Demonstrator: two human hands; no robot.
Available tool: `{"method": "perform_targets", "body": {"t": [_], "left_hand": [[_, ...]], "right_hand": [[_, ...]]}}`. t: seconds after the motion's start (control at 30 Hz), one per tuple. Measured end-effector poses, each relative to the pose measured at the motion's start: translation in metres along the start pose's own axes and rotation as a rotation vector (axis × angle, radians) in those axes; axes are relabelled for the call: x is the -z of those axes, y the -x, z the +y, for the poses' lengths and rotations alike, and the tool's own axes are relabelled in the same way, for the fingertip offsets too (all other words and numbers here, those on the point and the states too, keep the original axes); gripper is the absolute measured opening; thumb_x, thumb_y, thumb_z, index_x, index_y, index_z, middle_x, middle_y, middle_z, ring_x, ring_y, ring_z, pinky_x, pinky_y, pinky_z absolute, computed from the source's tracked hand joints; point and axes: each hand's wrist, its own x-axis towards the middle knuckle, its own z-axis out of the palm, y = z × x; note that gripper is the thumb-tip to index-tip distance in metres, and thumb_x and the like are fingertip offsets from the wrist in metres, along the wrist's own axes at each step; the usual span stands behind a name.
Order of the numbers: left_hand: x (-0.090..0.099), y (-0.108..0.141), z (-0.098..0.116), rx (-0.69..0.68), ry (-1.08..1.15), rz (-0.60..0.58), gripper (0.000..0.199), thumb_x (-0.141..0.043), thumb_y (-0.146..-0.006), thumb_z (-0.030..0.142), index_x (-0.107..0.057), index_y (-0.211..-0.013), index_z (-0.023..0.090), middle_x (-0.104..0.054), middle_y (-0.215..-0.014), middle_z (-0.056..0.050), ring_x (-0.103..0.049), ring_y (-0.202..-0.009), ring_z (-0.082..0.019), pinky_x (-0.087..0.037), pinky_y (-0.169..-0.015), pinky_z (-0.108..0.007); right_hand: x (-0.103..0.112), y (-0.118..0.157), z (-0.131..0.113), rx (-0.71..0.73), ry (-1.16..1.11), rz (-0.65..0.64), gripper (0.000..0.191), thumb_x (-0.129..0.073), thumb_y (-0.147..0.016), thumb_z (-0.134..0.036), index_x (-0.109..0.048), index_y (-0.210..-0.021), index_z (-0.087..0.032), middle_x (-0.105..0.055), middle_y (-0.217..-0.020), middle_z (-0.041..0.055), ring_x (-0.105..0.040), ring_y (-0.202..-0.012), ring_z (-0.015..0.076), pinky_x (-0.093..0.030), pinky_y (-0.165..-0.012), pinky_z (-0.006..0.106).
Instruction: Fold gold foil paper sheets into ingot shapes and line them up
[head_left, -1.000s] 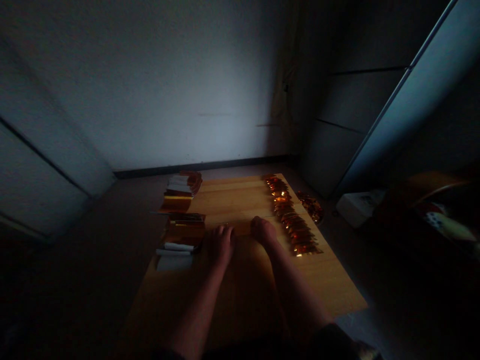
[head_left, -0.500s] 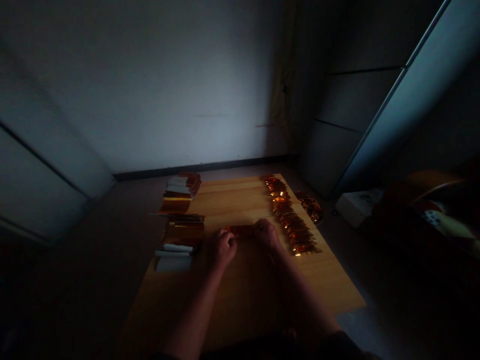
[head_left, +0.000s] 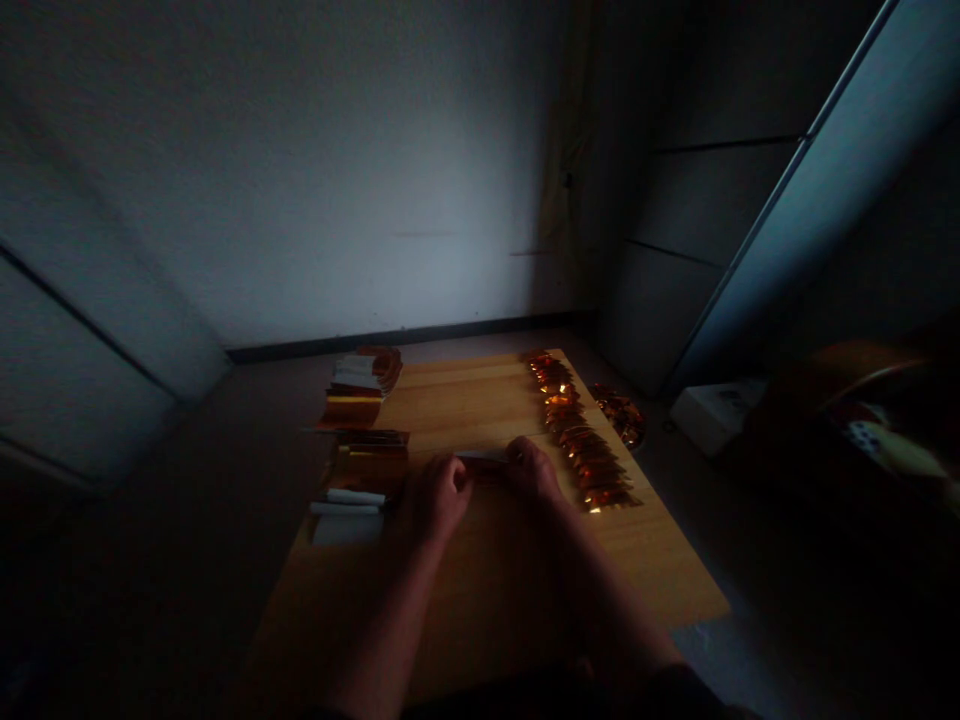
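**Strip:** you hold a narrow foil strip (head_left: pixel 486 458) level between your hands, silvery along its far edge and orange below, just above the wooden board.

**Left hand:** your left hand (head_left: pixel 437 497) has the strip's left end, its fingers (head_left: pixel 452 478) curled narrowly around it.

**Right hand:** your right hand (head_left: pixel 534 472) has the right end, its fingers (head_left: pixel 516 456) closed on it.

**Left of your hands:** two stacks of orange foil strips (head_left: pixel 366 462) sit along the board's left edge, with white strips (head_left: pixel 346 520) at the near end, just beside your left hand.

**Right of your hands:** a long row of overlapping gold foil pieces (head_left: pixel 579 430) runs down the board, just beside your right hand.

**Surface:** the pale wooden board (head_left: pixel 637 560) lies flat on the floor (head_left: pixel 187 480).

**Room:** a loose foil heap (head_left: pixel 619 415) and a white box (head_left: pixel 712 417) sit on the floor to your right, below a grey wall (head_left: pixel 300 200) and a tall cabinet (head_left: pixel 712 200).
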Motion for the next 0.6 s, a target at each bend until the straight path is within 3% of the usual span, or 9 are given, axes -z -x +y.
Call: {"method": "perform_targets", "body": {"t": [0.2,0.37,0.47,0.6], "left_hand": [[-0.013,0.000,-0.007,0.072,0.115,0.135,0.028,-0.065,-0.071,0.024,-0.053,-0.096,0.019,-0.059,-0.089,-0.004,-0.058,-0.084,-0.019,-0.048,-0.073,-0.031],[-0.011,0.001,-0.007,0.062,0.143,0.135,0.050,-0.068,-0.065,0.014,-0.051,-0.112,0.020,-0.058,-0.097,-0.004,-0.056,-0.092,-0.020,-0.048,-0.082,-0.034],[-0.006,0.001,-0.006,0.039,0.108,0.081,0.037,-0.068,-0.065,0.013,-0.058,-0.100,0.021,-0.057,-0.096,-0.004,-0.055,-0.095,-0.021,-0.047,-0.086,-0.036],[-0.003,0.001,-0.007,0.005,0.080,-0.009,0.020,-0.066,-0.066,0.011,-0.065,-0.083,0.021,-0.055,-0.094,-0.003,-0.055,-0.095,-0.020,-0.047,-0.086,-0.033]], "right_hand": [[-0.013,-0.004,0.017,0.095,0.068,0.051,0.006,-0.060,-0.072,-0.023,-0.062,-0.077,-0.020,-0.062,-0.080,0.0010,-0.055,-0.070,0.0141,-0.039,-0.060,0.021],[-0.008,-0.002,0.017,0.205,0.162,-0.068,0.028,-0.059,-0.071,-0.015,-0.068,-0.096,-0.022,-0.064,-0.096,0.0039,-0.058,-0.082,0.0160,-0.044,-0.069,0.022],[-0.005,0.000,0.015,0.231,0.217,-0.124,0.034,-0.059,-0.071,-0.014,-0.069,-0.102,-0.024,-0.061,-0.103,0.0044,-0.058,-0.083,0.0156,-0.045,-0.070,0.022],[-0.005,0.002,0.017,0.290,0.224,-0.154,0.022,-0.058,-0.074,-0.014,-0.070,-0.091,-0.022,-0.059,-0.100,0.0048,-0.057,-0.083,0.0146,-0.045,-0.069,0.021]]}}
